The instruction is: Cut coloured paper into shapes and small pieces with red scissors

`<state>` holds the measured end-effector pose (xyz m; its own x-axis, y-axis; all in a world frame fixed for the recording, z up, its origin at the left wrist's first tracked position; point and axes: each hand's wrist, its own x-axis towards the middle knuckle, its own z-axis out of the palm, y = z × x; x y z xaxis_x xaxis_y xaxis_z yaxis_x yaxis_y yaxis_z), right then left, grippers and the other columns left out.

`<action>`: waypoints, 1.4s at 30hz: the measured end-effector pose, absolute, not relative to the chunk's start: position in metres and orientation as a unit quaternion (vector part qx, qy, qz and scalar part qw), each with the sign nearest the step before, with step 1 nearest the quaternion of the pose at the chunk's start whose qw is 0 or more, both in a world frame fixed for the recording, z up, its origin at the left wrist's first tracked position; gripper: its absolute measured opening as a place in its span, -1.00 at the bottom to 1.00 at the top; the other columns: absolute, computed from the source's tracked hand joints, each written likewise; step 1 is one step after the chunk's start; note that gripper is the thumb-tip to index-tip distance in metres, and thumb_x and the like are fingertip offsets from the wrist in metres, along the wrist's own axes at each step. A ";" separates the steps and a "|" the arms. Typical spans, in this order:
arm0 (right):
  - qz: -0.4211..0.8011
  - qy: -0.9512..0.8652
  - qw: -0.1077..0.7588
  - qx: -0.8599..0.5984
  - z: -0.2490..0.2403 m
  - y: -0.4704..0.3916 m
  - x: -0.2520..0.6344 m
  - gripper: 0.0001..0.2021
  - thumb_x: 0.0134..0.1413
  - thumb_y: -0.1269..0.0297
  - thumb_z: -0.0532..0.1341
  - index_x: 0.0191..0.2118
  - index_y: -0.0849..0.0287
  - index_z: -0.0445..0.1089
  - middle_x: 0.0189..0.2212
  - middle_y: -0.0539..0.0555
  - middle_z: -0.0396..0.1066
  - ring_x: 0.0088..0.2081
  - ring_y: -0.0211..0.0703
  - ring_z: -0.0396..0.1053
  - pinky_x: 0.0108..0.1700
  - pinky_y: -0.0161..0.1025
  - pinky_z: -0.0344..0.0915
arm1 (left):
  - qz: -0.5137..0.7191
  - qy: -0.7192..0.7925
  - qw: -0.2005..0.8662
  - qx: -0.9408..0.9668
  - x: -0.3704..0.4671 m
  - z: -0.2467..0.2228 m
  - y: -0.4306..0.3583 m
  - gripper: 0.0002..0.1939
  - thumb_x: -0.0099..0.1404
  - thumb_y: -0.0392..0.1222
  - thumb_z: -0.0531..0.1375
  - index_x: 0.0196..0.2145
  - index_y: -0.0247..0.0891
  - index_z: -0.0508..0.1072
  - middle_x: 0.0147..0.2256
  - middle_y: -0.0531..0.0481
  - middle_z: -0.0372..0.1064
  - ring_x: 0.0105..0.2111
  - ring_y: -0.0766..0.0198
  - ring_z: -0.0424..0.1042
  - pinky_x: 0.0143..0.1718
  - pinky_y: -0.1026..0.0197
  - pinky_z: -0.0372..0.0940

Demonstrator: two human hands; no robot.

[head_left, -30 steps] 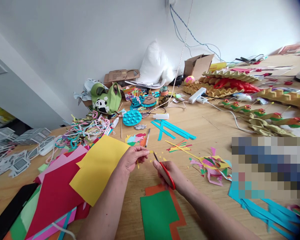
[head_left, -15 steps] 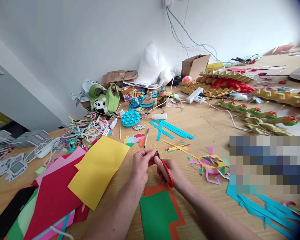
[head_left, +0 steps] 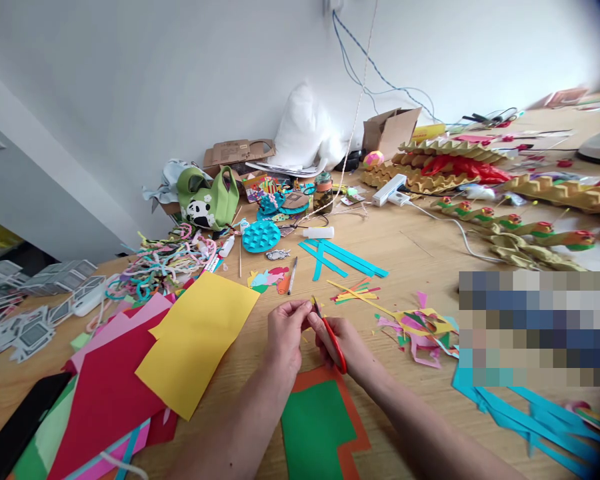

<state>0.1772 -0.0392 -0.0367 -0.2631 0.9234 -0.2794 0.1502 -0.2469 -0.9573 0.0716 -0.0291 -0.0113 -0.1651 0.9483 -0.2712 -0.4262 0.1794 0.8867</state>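
Observation:
My right hand [head_left: 337, 340] grips red-handled scissors [head_left: 336, 345], their dark blades angled up and to the left. Beside the blades, my left hand [head_left: 286, 327] pinches thumb and fingers together. Whatever sits in that pinch is too small and hidden to name; a speck of yellow shows by the blade tip. The two hands nearly touch at the fingertips. Below them, green paper [head_left: 315, 420] lies over orange paper [head_left: 353, 413]. Just beyond the left hand are small coloured paper cutouts [head_left: 270, 280] and a pen [head_left: 293, 275].
Yellow sheets [head_left: 200, 340] and red paper [head_left: 115, 380] are piled at the left. Blue strips [head_left: 350, 259] and thin coloured strips [head_left: 357, 293] lie ahead, paper scraps [head_left: 423, 327] to the right. Further back are a blue palette [head_left: 261, 237], a power strip [head_left: 391, 190] and egg cartons [head_left: 430, 180].
My left hand has shifted very slightly to the right and turned a little. The scissors and my right hand look almost unmoved.

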 end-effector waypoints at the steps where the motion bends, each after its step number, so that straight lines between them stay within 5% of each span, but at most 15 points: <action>1: 0.599 -0.520 0.322 -0.517 -0.036 -0.039 0.177 -0.45 0.03 -0.26 0.09 -0.61 0.18 0.17 -0.80 -0.08 0.19 -0.78 -0.35 0.17 -0.73 -0.42 0.04 | 0.583 0.493 0.590 0.265 0.072 -0.012 -0.029 -0.84 -0.12 -0.20 0.34 -0.57 -0.34 0.49 -0.59 0.02 0.40 -0.56 0.38 0.31 -0.48 0.31 0.21; 42: 0.615 -0.487 0.311 -0.537 -0.029 -0.039 0.177 -0.44 -0.02 -0.29 0.09 -0.64 0.15 0.12 -0.84 -0.09 0.14 -0.81 -0.36 0.13 -0.75 -0.40 -0.01 | 0.566 0.541 0.566 0.259 0.073 -0.014 -0.029 -0.85 -0.12 -0.20 0.31 -0.57 -0.31 0.44 -0.57 0.01 0.39 -0.53 0.33 0.34 -0.43 0.24 0.27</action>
<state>0.1767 -0.0386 -0.0285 -0.2302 0.9049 -0.3579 0.1401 -0.3331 -0.9324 0.0726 -0.0292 -0.0144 -0.2251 0.9204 -0.3195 -0.3605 0.2260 0.9050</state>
